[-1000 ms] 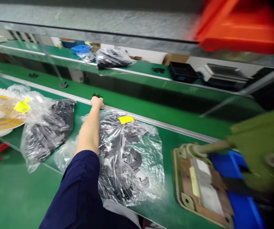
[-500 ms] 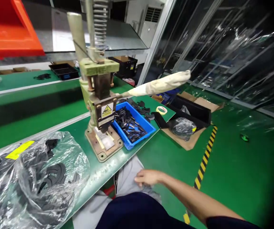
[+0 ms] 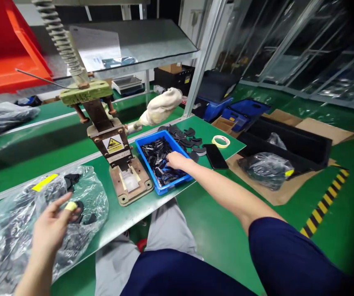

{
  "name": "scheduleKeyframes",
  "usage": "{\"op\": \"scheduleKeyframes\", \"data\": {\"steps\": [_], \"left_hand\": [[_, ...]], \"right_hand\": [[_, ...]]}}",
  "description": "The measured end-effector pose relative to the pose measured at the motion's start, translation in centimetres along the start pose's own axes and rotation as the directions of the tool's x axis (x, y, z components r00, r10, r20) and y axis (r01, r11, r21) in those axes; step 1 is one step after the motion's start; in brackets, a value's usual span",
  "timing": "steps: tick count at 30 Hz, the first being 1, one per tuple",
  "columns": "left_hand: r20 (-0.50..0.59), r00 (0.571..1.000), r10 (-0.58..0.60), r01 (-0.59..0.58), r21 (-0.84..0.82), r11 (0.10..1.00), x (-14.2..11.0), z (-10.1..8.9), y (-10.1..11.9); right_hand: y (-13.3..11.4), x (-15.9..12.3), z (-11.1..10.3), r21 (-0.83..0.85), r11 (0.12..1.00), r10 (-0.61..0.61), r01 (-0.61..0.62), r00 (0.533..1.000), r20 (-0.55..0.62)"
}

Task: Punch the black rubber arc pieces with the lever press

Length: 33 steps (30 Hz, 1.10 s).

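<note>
My left hand (image 3: 50, 224) hovers over a clear plastic bag (image 3: 95, 197) of black curved pieces (image 3: 72, 179), its index finger and thumb apart and a yellow wrap on the thumb. It holds nothing that I can see. My right hand (image 3: 176, 160) reaches into a blue tray (image 3: 161, 190) of small black parts (image 3: 157, 152). Its fingers are bunched together among the parts, and whatever they grip is hidden. Between my hands stands a hand press (image 3: 112, 139) with a warning label. A pale block (image 3: 130, 181) lies on its base, and its lever has a white wrapped handle (image 3: 161, 107).
Loose black curved pieces (image 3: 185, 137), a black phone (image 3: 215, 156) and a tape roll (image 3: 220, 142) lie on the green table right of the tray. An orange-red bin (image 3: 13, 53) hangs at upper left. Past the table's right end sits a bagged bundle (image 3: 266, 169) on cardboard.
My right hand has moved from my lap into the blue tray. My left hand has come into view over the plastic bag. The view has shifted, and the press lever's angle looks different.
</note>
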State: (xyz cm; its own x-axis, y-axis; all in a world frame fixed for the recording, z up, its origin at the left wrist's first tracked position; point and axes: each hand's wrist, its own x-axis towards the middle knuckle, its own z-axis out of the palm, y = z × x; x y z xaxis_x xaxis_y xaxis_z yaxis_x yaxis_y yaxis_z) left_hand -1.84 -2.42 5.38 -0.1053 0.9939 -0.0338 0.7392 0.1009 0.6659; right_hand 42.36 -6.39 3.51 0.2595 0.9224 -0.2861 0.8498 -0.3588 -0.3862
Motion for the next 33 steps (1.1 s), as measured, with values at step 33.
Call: {"op": "scheduleKeyframes", "data": {"steps": [33], "left_hand": [[-0.162, 0.588, 0.792, -0.746, -0.487, 0.454, -13.1, 9.7, -1.7]], "right_hand": [[-9.1, -15.4, 12.3, 0.405, 0.637, -0.559, 0.656, 0.755, -0.344]]}}
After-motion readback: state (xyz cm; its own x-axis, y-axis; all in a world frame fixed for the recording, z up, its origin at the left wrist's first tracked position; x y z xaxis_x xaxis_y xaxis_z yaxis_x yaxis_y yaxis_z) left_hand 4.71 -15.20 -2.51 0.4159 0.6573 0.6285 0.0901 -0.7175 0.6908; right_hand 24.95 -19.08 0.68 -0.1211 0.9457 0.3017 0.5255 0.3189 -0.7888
